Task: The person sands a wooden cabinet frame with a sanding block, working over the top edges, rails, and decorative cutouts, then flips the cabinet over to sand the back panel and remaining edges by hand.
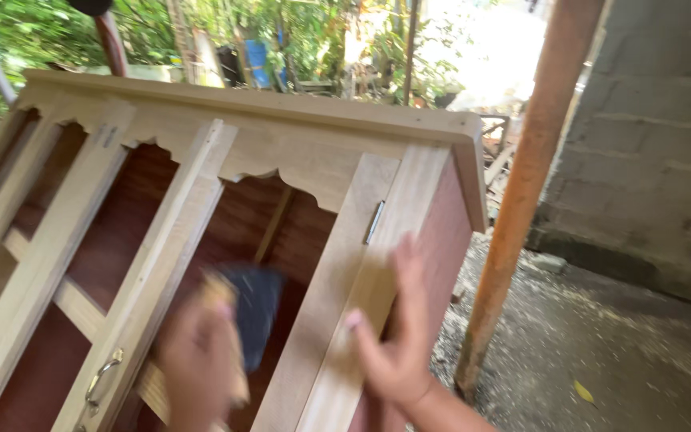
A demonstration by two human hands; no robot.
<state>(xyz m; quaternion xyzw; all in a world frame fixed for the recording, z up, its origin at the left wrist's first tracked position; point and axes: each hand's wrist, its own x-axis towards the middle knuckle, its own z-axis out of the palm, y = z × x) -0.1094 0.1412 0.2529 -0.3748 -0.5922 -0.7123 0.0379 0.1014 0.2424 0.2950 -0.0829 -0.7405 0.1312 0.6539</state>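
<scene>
My right hand (397,344) rises from the lower edge with the forearm angled in from the right, palm flat, fingers (409,268) stretched upward and thumb spread to the left. My left hand (197,360) sits lower and is blurred; its grip I cannot make out.

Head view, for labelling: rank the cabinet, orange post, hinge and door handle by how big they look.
1. Cabinet
2. Orange post
3. Door handle and hinge: both small, look alike, and the handle is nearer, so unranked.
</scene>
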